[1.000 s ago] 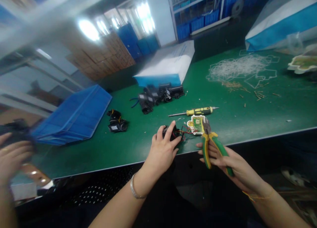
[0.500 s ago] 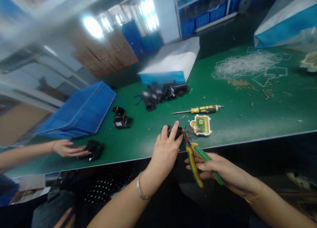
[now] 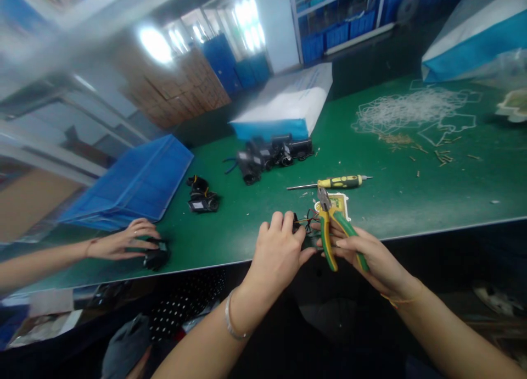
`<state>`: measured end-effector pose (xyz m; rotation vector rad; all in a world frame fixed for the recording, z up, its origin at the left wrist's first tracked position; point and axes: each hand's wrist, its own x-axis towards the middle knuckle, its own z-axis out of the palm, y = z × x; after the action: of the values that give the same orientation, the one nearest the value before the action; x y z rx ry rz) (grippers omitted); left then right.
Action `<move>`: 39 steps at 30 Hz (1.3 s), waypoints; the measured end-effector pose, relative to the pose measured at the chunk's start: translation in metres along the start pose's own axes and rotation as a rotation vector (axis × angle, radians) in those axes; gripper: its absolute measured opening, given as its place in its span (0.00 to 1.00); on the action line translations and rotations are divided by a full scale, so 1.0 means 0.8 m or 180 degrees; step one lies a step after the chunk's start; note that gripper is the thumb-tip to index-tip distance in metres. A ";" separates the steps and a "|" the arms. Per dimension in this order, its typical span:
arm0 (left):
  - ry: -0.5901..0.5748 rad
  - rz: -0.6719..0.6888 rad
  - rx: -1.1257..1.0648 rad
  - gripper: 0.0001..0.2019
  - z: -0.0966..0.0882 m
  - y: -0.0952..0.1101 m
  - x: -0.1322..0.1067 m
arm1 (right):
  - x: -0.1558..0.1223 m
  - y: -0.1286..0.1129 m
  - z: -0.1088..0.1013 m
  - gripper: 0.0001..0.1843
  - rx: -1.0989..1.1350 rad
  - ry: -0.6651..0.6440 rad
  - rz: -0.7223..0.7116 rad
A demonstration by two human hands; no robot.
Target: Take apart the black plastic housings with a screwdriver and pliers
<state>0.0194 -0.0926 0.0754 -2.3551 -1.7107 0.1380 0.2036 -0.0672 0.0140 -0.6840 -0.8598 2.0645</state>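
Note:
My left hand (image 3: 278, 252) is closed over a small black part (image 3: 295, 223) at the front edge of the green table (image 3: 411, 198); thin red wires run from that part to a white-cased circuit board (image 3: 340, 203). My right hand (image 3: 364, 255) grips green-and-yellow pliers (image 3: 329, 225), whose jaws point up over the board's left corner. A yellow-handled screwdriver (image 3: 333, 182) lies just behind the board.
A co-worker's hand (image 3: 119, 244) at the left rests on a black part (image 3: 156, 255). A tilted blue bin (image 3: 132, 184), a pile of black parts (image 3: 269, 154), another black part (image 3: 200, 195), white-and-blue bags (image 3: 284, 107) and a tangle of white wire (image 3: 407, 110) sit farther back.
The pliers have swung up from beside the black part to over the board. My left hand closed further over the black part. The co-worker's hand shifted slightly on its black part.

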 end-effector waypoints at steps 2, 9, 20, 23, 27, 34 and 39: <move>0.0080 0.0056 0.0014 0.17 0.001 -0.001 0.002 | 0.006 0.004 0.000 0.22 -0.0004 0.0035 -0.0089; -0.0113 0.0165 -0.0039 0.08 0.014 -0.011 0.009 | 0.019 0.011 -0.010 0.25 -0.0035 -0.0039 -0.0398; -0.0198 -0.0315 0.0438 0.24 0.026 -0.001 -0.012 | 0.030 0.020 -0.030 0.26 -0.0790 0.0238 -0.0372; -0.0259 -0.0351 0.0368 0.24 0.023 0.003 -0.018 | 0.028 0.018 -0.033 0.24 -0.0775 0.0163 -0.0325; -0.0286 -0.0434 0.0451 0.21 0.021 0.001 -0.016 | 0.023 0.016 -0.028 0.26 -0.0881 0.0115 -0.0341; -0.0342 -0.0440 0.0436 0.20 0.017 0.002 -0.013 | -0.013 -0.006 -0.002 0.29 -0.0725 -0.0230 0.0003; -0.0364 -0.0422 0.0392 0.15 0.016 0.000 -0.014 | -0.026 -0.007 0.005 0.25 -0.0679 -0.0650 0.0793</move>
<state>0.0134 -0.1018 0.0626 -2.1768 -1.8477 0.3510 0.2151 -0.0829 0.0244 -0.7330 -1.1743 2.3156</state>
